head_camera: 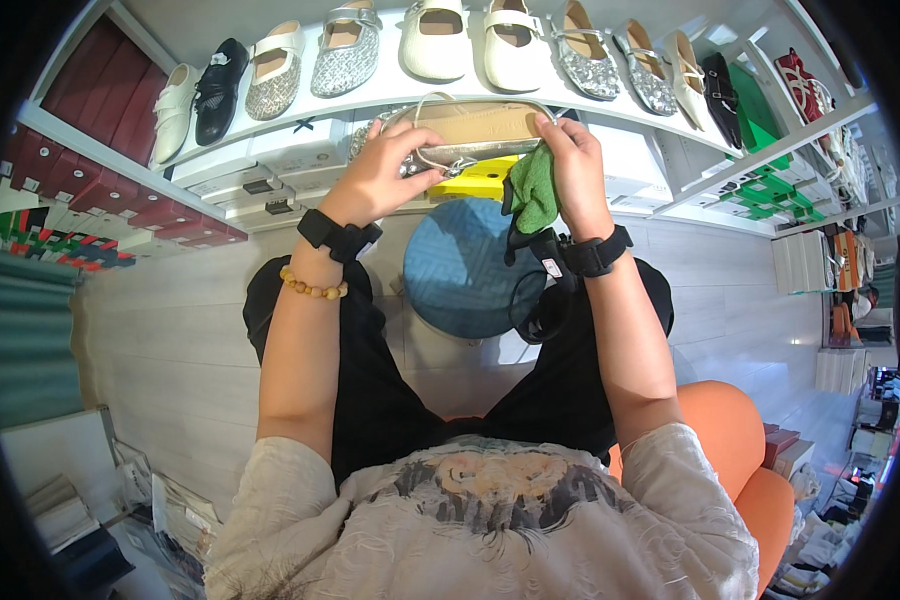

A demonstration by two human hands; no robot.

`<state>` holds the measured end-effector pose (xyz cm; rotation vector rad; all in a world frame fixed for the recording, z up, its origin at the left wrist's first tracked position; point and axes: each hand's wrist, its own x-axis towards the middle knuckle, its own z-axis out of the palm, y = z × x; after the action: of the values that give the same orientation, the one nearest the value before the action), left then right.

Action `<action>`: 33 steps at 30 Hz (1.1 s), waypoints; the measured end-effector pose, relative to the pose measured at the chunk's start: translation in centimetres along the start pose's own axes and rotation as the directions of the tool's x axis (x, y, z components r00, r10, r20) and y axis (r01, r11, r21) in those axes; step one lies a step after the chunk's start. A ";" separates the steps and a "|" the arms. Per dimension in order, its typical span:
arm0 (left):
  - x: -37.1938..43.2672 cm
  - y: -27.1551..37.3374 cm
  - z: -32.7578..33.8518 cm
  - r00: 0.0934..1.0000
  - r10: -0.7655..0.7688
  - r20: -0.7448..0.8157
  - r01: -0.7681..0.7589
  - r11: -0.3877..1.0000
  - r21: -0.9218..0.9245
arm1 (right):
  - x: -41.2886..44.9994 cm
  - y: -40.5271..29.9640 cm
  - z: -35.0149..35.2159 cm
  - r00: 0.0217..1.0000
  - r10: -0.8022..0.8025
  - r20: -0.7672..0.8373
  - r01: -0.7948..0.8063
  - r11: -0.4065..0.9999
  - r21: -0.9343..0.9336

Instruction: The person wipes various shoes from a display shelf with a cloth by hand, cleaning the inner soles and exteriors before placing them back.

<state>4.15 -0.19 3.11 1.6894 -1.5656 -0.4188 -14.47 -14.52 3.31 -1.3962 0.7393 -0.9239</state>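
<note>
A silver flat shoe (487, 147) with a tan insole is held up between my two hands, in front of the shelf edge. My left hand (390, 161) grips its toe end, close to the thin strap and a small shiny ornament. At the heel end, my right hand (572, 169) pinches the rim between thumb and fingers. That same hand also holds a green cloth (534, 191), which hangs below the palm. The cloth has dark edges. Part of the shoe's toe lies behind my left fingers.
A display shelf (379, 101) carries a row of flat shoes, with white shoeboxes (300, 154) and a yellow box (474, 180) beneath. A round blue stool (457, 262) stands between my knees. Dark red boxes (112, 187) line the left; an orange chair (727, 442) is at right.
</note>
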 end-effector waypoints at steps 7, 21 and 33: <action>0.4 0.3 0.3 0.999 0.026 0.023 -0.028 0.995 0.091 | 0.2 -0.1 0.2 0.998 -0.056 0.006 0.056 0.990 -0.130; 0.1 -0.6 -0.4 0.981 0.093 -0.172 -0.176 0.808 -0.562 | -0.2 -1.2 0.4 0.950 -0.212 0.227 0.248 0.958 -0.142; 0.2 0.9 -0.5 0.967 0.082 0.240 0.109 0.723 -0.682 | -0.4 -1.8 0.9 0.942 -0.186 0.279 0.121 0.965 0.232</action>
<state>3.89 -0.18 4.12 1.0749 -1.3151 -1.1205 -14.03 -13.58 5.11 -1.3770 0.2961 -0.8595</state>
